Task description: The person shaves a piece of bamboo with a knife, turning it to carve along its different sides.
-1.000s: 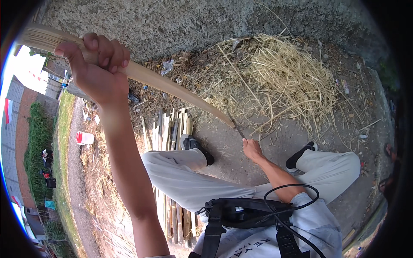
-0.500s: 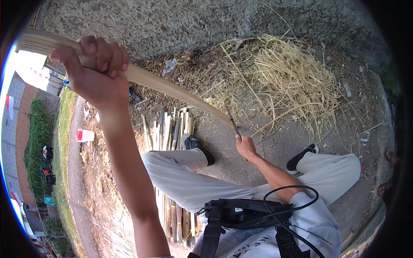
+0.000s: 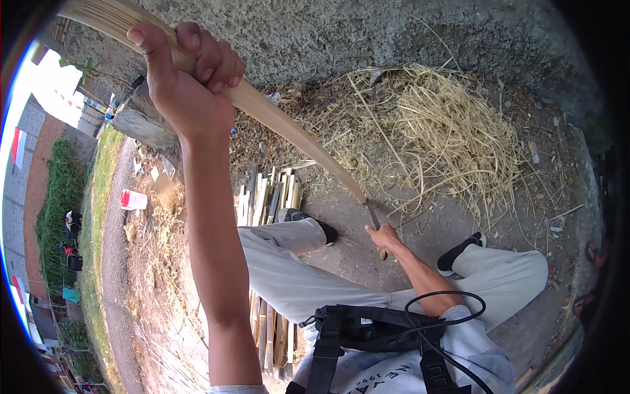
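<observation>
the left hand (image 3: 187, 82) was raised high toward the upper left of the view, its fingers wrapped fully around a long pale bamboo strip (image 3: 289, 131), gripping it tight. the strip ran from above that fist in a downward arc to the right, across the rough concrete ground (image 3: 420, 243), and its lower end met the blade of a knife (image 3: 374, 217) near the middle of the view. the right hand (image 3: 384, 238) was closed around the knife's handle, low between the person's knees, with the blade pointing up against the end of the strip. just behind the knife lay a loose pile of straw-coloured shavings (image 3: 446, 131), spread over the ground against a grey wall (image 3: 367, 33). to the left of the left leg, a stack of split bamboo slats (image 3: 269, 197) lay flat on the ground. both feet, in dark shoes, rested on the concrete either side of the knife hand. a white and red container (image 3: 132, 199) stood well apart on the dirt at the left.
</observation>
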`<action>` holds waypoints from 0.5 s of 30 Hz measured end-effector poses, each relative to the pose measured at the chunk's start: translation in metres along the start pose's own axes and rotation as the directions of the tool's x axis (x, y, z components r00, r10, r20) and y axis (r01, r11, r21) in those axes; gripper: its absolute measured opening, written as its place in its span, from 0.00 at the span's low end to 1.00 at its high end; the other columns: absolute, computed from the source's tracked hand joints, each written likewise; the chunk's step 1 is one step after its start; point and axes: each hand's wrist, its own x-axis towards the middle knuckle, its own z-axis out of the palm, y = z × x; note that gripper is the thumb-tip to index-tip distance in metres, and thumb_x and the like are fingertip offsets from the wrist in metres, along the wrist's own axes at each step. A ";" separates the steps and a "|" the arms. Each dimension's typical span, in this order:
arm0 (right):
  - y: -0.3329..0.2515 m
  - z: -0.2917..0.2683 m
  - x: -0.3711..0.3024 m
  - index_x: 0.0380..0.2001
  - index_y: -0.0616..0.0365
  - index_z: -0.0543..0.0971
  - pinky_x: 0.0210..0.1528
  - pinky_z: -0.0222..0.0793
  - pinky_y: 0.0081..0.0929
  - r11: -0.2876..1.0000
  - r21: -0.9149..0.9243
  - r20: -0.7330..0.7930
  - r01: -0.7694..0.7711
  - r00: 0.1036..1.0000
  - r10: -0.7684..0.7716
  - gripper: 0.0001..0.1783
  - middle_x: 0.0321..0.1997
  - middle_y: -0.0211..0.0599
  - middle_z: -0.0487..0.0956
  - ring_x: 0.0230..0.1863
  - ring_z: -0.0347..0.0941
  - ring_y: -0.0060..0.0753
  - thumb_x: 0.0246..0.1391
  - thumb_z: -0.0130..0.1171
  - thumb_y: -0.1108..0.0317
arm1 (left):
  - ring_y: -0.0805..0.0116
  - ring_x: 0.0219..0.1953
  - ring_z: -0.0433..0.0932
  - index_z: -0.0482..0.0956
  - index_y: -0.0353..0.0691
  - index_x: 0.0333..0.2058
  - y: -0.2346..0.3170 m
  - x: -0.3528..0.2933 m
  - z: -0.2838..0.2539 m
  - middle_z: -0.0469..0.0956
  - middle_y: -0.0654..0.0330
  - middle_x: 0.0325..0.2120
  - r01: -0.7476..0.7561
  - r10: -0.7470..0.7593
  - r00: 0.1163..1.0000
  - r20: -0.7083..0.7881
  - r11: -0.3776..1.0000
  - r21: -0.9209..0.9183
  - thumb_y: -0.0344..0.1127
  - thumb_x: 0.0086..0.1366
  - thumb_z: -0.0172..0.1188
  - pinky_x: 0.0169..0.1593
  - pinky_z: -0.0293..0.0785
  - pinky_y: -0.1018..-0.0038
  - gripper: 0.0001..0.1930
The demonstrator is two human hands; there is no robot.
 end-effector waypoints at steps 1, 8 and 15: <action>-0.001 -0.001 -0.001 0.32 0.69 0.79 0.20 0.70 0.38 1.000 0.009 0.005 0.011 1.000 -0.011 0.26 0.18 0.46 0.79 0.16 0.77 0.45 0.61 0.60 0.50 | 0.76 0.12 0.51 0.65 0.43 0.26 0.000 0.000 0.002 0.53 0.68 0.12 0.012 -0.011 0.999 -0.043 1.000 0.015 0.73 0.67 0.42 0.21 0.54 0.74 0.34; -0.090 -0.027 -0.073 0.42 0.69 0.77 0.24 0.70 0.35 0.788 -0.010 -0.218 0.616 0.768 -0.603 0.24 0.19 0.42 0.77 0.19 0.76 0.37 0.65 0.55 0.52 | 0.77 0.13 0.55 0.66 0.43 0.24 -0.006 0.000 0.030 0.57 0.68 0.12 -0.086 0.140 0.934 -0.327 0.981 0.174 0.61 0.69 0.55 0.19 0.55 0.76 0.27; -0.092 -0.023 -0.083 0.34 0.67 0.76 0.22 0.68 0.36 0.640 -0.060 -0.339 0.766 0.587 -0.735 0.22 0.16 0.43 0.74 0.18 0.76 0.36 0.69 0.48 0.56 | 0.81 0.16 0.62 0.65 0.44 0.25 -0.018 0.001 0.058 0.62 0.69 0.16 -0.112 0.232 0.937 -0.260 0.908 0.404 0.53 0.73 0.52 0.20 0.59 0.78 0.22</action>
